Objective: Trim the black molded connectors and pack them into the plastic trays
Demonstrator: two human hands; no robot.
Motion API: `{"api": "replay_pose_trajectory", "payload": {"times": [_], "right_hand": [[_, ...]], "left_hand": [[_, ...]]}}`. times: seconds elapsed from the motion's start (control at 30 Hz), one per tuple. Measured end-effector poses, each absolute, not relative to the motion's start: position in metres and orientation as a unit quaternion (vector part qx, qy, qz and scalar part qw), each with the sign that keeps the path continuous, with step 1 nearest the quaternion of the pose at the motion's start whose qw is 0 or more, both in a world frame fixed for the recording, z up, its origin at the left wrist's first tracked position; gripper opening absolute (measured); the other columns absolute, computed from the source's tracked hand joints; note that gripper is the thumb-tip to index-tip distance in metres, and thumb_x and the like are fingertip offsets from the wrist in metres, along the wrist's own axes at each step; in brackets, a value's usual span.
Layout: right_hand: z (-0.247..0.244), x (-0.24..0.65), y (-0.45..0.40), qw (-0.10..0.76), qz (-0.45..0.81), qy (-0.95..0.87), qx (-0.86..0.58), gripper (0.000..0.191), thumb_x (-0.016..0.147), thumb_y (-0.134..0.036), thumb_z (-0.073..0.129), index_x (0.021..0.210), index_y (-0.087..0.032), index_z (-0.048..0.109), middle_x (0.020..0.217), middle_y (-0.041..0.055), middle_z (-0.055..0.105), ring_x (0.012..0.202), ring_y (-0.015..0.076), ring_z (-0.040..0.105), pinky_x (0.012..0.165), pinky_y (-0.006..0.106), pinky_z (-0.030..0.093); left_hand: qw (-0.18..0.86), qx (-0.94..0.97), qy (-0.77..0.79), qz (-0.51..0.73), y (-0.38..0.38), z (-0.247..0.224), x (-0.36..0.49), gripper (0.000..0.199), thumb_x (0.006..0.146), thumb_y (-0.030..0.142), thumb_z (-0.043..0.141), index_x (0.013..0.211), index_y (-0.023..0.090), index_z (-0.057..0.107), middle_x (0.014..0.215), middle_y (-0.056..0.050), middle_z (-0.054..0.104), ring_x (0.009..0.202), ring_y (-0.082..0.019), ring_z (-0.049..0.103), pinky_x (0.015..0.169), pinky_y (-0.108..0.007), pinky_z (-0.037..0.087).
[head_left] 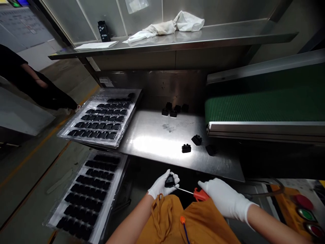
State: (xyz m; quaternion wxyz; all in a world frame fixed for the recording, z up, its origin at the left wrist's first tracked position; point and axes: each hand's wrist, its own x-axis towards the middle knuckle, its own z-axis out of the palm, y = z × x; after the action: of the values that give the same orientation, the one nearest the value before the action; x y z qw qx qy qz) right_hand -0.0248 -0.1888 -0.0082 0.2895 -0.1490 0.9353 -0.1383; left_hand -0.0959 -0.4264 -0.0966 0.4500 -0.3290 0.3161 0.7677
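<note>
Mustard apron (175, 220), black part (169, 181), steel table (162, 145), green conveyor (254, 105), concrete-looking floor (27, 183)

A stainless steel desk (152, 142) shone glossy beneath matt black plastic parts (186, 148), while a screwdriver (200, 195) paired a smooth orange plastic handle with a polished steel shaft. A crumpled white cloth (165, 28) lay on the glossy metal shelf (228, 37).

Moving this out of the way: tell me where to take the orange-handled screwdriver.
Grip the orange-handled screwdriver by its thick handle, coming from the right and above, where the right hand is. The handle is the bulkiest part. Avoid the thin steel shaft, which points left toward the black moulded part in the left hand.
</note>
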Motion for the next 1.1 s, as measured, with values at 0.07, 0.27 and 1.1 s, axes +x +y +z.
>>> {"api": "replay_pose_trajectory", "payload": {"times": [0.07, 0.27, 1.1], "right_hand": [[-0.001, -0.024, -0.183, 0.257, -0.162, 0.944, -0.128, 0.050, 0.079, -0.039, 0.054, 0.122, -0.014, 0.061, 0.089, 0.0144, 0.073, 0.082, 0.0295, 0.068, 0.073, 0.037, 0.045], [0.017, -0.022, -0.169, 0.242, -0.193, 0.946, -0.095, 0.070, 0.070, -0.014, 0.053, 0.140, -0.015, 0.049, 0.094, 0.0122, 0.072, 0.091, 0.0282, 0.065, 0.082, 0.037, 0.046], [0.006, -0.022, -0.174, 0.347, -0.158, 0.919, -0.100, 0.030, 0.077, -0.037, 0.057, 0.099, -0.020, 0.068, 0.089, 0.0154, 0.074, 0.083, 0.0357, 0.070, 0.070, 0.040, 0.046]], "left_hand": [[0.435, -0.303, 0.349, 0.773, -0.427, -0.089, -0.101, 0.027, 0.085, 0.040, 0.067, 0.087, 0.015, 0.058, 0.082, -0.004, 0.064, 0.072, -0.016, 0.065, 0.061, -0.026, 0.052], [0.424, -0.273, 0.383, 0.774, -0.433, -0.062, -0.121, 0.043, 0.083, 0.060, 0.061, 0.092, 0.018, 0.059, 0.067, 0.001, 0.055, 0.049, -0.009, 0.050, 0.043, -0.017, 0.034], [0.343, -0.195, 0.535, 0.747, -0.434, -0.080, -0.092, 0.060, 0.051, -0.003, 0.061, 0.107, 0.019, 0.056, 0.100, -0.004, 0.060, 0.081, -0.013, 0.061, 0.066, -0.023, 0.047]]}}
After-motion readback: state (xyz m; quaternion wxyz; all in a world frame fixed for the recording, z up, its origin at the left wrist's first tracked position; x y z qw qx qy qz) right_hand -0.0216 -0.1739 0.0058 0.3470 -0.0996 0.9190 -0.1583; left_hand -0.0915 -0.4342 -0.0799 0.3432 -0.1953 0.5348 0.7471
